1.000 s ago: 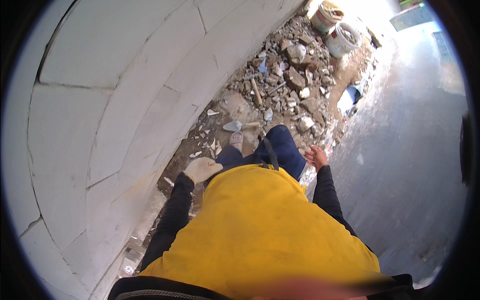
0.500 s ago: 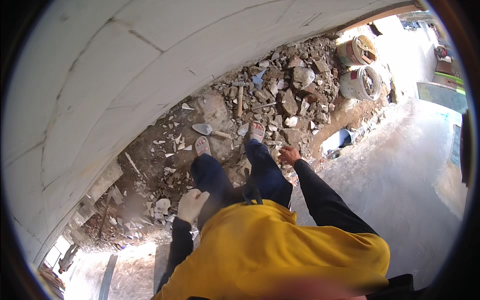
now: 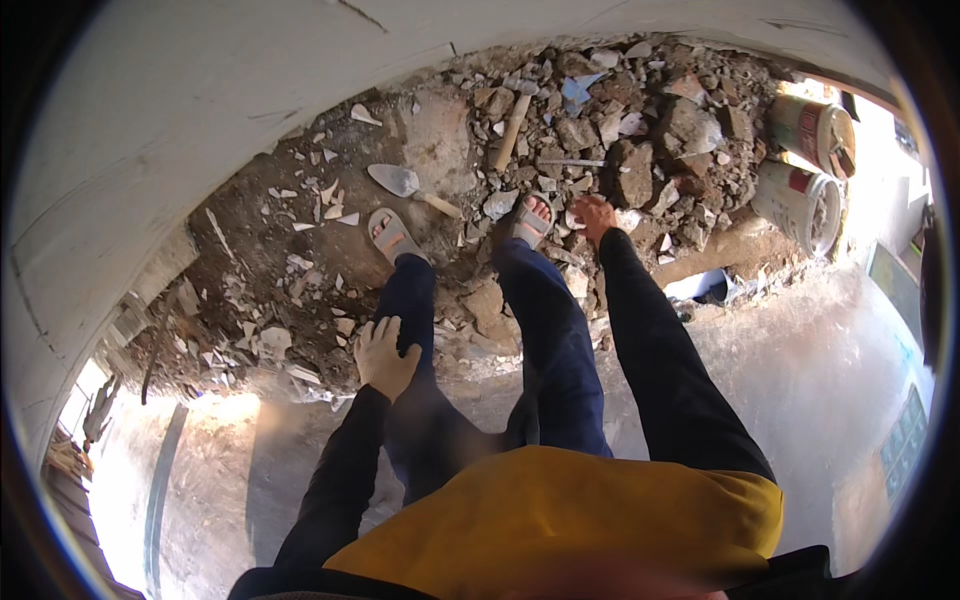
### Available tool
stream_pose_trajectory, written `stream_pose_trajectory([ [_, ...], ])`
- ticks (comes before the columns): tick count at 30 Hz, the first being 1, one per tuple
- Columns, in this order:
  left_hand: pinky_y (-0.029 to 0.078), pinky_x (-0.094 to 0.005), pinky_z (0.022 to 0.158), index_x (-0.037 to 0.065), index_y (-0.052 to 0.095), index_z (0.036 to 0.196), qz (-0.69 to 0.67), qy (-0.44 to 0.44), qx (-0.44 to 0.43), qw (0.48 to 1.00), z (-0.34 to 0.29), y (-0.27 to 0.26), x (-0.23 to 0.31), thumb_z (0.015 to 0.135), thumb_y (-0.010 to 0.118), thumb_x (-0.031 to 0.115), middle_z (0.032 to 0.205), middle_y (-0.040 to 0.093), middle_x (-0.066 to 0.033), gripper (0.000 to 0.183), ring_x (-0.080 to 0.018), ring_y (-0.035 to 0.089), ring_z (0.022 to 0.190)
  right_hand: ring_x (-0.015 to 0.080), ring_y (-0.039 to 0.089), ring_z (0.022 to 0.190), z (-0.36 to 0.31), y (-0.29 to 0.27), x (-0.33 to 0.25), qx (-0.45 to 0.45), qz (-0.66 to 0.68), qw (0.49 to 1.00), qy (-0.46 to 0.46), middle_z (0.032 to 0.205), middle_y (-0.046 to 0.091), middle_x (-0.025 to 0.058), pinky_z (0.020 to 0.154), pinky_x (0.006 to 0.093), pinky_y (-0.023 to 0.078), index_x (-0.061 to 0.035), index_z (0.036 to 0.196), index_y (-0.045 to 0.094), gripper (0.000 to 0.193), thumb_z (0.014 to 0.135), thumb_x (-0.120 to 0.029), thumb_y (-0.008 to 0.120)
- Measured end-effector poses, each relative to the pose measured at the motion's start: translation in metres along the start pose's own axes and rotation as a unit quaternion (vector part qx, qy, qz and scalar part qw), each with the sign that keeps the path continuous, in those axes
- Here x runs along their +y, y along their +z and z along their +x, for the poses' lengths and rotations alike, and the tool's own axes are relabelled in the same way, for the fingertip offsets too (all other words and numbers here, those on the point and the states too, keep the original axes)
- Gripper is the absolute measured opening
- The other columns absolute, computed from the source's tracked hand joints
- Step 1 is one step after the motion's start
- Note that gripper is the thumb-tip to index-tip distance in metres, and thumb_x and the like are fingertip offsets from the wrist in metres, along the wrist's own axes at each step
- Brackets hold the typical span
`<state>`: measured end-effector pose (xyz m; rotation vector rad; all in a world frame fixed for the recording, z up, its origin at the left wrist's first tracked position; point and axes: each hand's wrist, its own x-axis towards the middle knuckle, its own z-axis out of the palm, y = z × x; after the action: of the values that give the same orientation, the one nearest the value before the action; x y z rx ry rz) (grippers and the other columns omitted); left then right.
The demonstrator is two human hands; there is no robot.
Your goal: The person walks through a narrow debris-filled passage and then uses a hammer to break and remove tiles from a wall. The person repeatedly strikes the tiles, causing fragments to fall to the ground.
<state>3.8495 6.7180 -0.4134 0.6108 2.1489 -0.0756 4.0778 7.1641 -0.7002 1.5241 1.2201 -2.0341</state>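
1. Left hand (image 3: 385, 358) open, fingers spread on the left trouser leg (image 3: 408, 300).
2. Right hand (image 3: 594, 218) down among the rubble (image 3: 635, 175) beside the right sandal (image 3: 534, 222), fingers curled; can't tell whether it grips anything.
3. Done, seemingly: 2 buckets (image 3: 785, 203) towards its 3 o'clock look loaded.
4. Left: plenty of loose rubble, thickest at its 1 o'clock.
5. Trowel (image 3: 410, 189), at the left hand's 12 o'clock, lies unheld.

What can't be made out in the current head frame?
All head view:
Right grip: whether it touches rubble; its back hides that.
Left grip: palm side, hidden by its back.
White bucket: inner depth, hidden by its wall.
Pinkish patch: blurred, cut off by lower edge.
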Motion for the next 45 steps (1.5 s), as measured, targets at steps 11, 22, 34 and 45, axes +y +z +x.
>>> stream_pose_trajectory([
  [11,0.043,-0.0514,0.111,0.008,0.073,0.117,-0.102,-0.013,0.106,0.989,0.026,-0.023,-0.006,0.079,0.079,0.021,0.127,0.071,-0.0086,0.040,-0.0361,0.058,0.130,0.0236,0.069,0.080,0.244,-0.010,0.063,-0.004,0.288,0.951,0.115,0.093,0.071,0.0085,0.076,0.0408,0.061,-0.0079,0.115,0.068,0.042,0.099,-0.047,0.064],
  [22,0.045,-0.0519,0.106,0.010,0.071,0.114,-0.116,0.004,0.132,0.985,0.039,-0.050,-0.035,0.077,0.079,0.020,0.123,0.068,-0.0059,0.039,-0.0329,0.058,0.122,0.0321,0.068,0.105,0.251,0.012,0.058,0.290,-0.110,0.950,-0.048,0.123,0.066,0.0241,0.083,0.0420,0.065,0.0071,0.136,0.056,0.045,0.105,-0.026,0.063],
  [34,0.044,-0.0485,0.109,0.008,0.071,0.113,-0.148,-0.016,0.104,0.983,0.033,-0.051,-0.043,0.077,0.079,0.024,0.122,0.068,-0.0066,0.040,-0.0324,0.058,0.121,0.0342,0.073,0.103,0.304,0.150,0.001,0.143,-0.722,0.664,-0.131,0.113,0.075,0.0180,0.089,0.0463,0.059,-0.0075,0.141,0.061,0.060,0.091,-0.034,0.081],
  [45,0.046,-0.0497,0.103,0.010,0.071,0.110,-0.157,0.017,0.112,0.981,0.031,-0.035,-0.054,0.076,0.078,0.026,0.121,0.068,-0.0059,0.039,-0.0327,0.058,0.120,0.0320,0.069,0.108,0.339,0.138,0.007,0.281,-0.431,0.846,-0.141,0.117,0.076,0.0082,0.094,0.0444,0.053,-0.0166,0.116,0.075,0.035,0.087,-0.037,0.078],
])
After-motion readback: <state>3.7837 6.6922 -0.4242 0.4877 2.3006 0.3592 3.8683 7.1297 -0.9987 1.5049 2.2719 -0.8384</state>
